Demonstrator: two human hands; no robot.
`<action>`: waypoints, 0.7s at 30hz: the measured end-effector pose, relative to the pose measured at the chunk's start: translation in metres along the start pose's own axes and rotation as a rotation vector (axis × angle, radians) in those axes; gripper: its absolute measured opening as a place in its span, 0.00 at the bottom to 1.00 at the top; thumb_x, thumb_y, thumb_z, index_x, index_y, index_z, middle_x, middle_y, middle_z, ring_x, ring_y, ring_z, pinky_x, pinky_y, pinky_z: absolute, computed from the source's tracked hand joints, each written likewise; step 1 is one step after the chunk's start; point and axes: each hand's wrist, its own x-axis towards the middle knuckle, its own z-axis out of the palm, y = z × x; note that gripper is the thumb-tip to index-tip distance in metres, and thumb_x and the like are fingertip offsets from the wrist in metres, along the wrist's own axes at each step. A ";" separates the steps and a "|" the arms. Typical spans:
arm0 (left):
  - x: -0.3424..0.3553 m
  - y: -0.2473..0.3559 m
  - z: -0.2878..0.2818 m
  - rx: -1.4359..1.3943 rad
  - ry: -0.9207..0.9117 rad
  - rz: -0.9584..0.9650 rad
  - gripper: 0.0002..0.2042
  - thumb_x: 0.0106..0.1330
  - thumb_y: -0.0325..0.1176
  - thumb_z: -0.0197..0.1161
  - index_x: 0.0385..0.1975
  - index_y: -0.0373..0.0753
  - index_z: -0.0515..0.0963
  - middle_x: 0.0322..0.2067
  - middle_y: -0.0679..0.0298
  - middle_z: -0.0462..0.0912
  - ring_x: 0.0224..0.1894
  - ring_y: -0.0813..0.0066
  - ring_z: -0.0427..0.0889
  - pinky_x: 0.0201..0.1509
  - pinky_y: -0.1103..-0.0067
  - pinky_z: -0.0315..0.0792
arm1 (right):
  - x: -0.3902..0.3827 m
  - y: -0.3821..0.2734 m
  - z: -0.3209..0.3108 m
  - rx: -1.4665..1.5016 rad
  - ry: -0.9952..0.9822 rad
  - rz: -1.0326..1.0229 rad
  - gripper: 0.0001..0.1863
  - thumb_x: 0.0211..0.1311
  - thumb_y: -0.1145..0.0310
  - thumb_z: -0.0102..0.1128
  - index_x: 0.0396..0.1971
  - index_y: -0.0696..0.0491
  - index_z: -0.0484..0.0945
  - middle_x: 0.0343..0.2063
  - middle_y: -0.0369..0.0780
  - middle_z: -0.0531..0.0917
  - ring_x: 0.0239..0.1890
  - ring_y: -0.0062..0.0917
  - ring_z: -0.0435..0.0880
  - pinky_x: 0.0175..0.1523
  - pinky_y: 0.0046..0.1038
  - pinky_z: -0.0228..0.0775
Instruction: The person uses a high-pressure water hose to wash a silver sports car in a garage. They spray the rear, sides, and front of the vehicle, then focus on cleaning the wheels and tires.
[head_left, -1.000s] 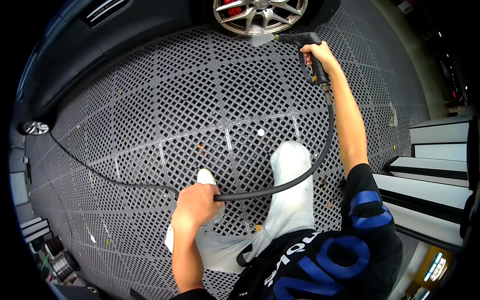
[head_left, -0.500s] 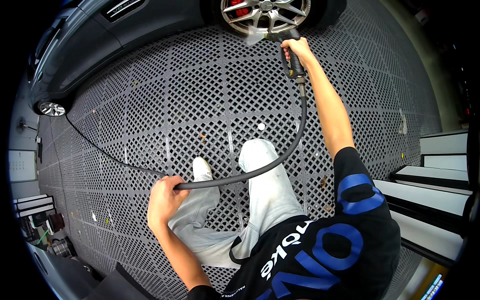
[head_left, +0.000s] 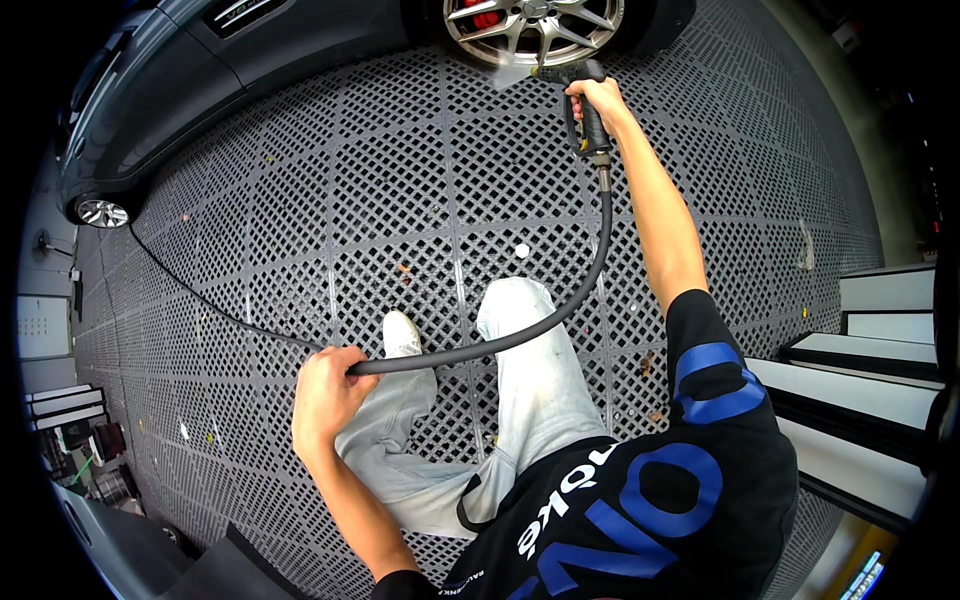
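My right hand (head_left: 597,100) is closed round the grip of a black pressure washer gun (head_left: 592,130), held out at the far side. Its nozzle points left, and a pale spray (head_left: 510,75) fans out along the lower rim of the car wheel (head_left: 535,25). That wheel has silver spokes, with a red brake caliper showing behind them. From the gun's metal fitting a thick black hose (head_left: 480,348) curves down across my legs. My left hand (head_left: 330,390) grips this hose in front of my left thigh. Beyond it the hose runs on toward the rear wheel at the far left.
The dark grey car (head_left: 290,70) spans the upper left, its other wheel (head_left: 103,213) at the left. Grey grid tiles (head_left: 390,200) cover the floor, with scattered leaves and a white round bit (head_left: 522,251). White steps or shelves (head_left: 850,390) stand at the right; another car's dark panel (head_left: 130,540) is lower left.
Almost nothing differs. The spray continues at the wheel's lower rim, both hands keep their hold, and the view has shifted very slightly.
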 end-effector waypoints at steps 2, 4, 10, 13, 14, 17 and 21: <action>0.000 0.001 0.000 0.020 -0.005 -0.002 0.09 0.47 0.28 0.73 0.24 0.30 0.80 0.20 0.53 0.77 0.23 0.58 0.77 0.31 0.67 0.70 | 0.000 0.002 0.001 0.006 -0.012 0.013 0.06 0.51 0.76 0.66 0.22 0.61 0.78 0.19 0.39 0.80 0.18 0.21 0.78 0.24 0.26 0.75; -0.001 0.001 -0.002 0.025 -0.034 -0.013 0.09 0.48 0.28 0.72 0.25 0.32 0.80 0.21 0.54 0.78 0.25 0.56 0.78 0.33 0.65 0.72 | -0.001 0.003 0.003 0.022 -0.004 0.017 0.06 0.51 0.76 0.66 0.22 0.61 0.78 0.19 0.39 0.80 0.17 0.21 0.78 0.24 0.26 0.75; -0.001 0.003 -0.004 0.028 -0.050 -0.015 0.08 0.48 0.27 0.71 0.26 0.33 0.80 0.21 0.54 0.79 0.26 0.55 0.79 0.34 0.65 0.73 | -0.006 0.003 0.006 0.025 -0.020 -0.004 0.06 0.52 0.76 0.66 0.23 0.61 0.77 0.18 0.39 0.80 0.17 0.21 0.77 0.24 0.26 0.74; -0.001 0.003 -0.003 0.033 -0.053 -0.019 0.08 0.47 0.27 0.71 0.26 0.33 0.80 0.21 0.55 0.79 0.26 0.55 0.79 0.34 0.64 0.73 | -0.008 0.003 0.007 0.020 -0.031 -0.009 0.06 0.53 0.75 0.66 0.23 0.61 0.78 0.19 0.38 0.80 0.17 0.20 0.77 0.24 0.25 0.75; -0.001 0.003 -0.003 0.033 -0.056 -0.029 0.08 0.47 0.27 0.71 0.25 0.33 0.80 0.21 0.55 0.78 0.26 0.55 0.79 0.34 0.64 0.73 | -0.008 0.003 0.008 0.015 -0.031 -0.009 0.06 0.53 0.75 0.66 0.23 0.61 0.78 0.19 0.38 0.80 0.17 0.20 0.77 0.24 0.25 0.75; 0.000 0.003 -0.003 0.048 -0.063 -0.022 0.08 0.47 0.28 0.72 0.25 0.33 0.80 0.21 0.55 0.78 0.26 0.54 0.78 0.34 0.64 0.73 | -0.008 0.002 0.009 0.001 -0.029 -0.009 0.06 0.53 0.75 0.66 0.23 0.60 0.78 0.19 0.38 0.80 0.17 0.20 0.78 0.25 0.25 0.75; 0.001 0.004 -0.002 0.045 -0.063 0.004 0.09 0.47 0.28 0.72 0.25 0.34 0.80 0.21 0.54 0.78 0.26 0.53 0.78 0.34 0.63 0.73 | -0.005 0.000 0.012 -0.009 -0.042 -0.016 0.07 0.53 0.74 0.66 0.23 0.60 0.77 0.19 0.39 0.80 0.18 0.20 0.78 0.25 0.26 0.75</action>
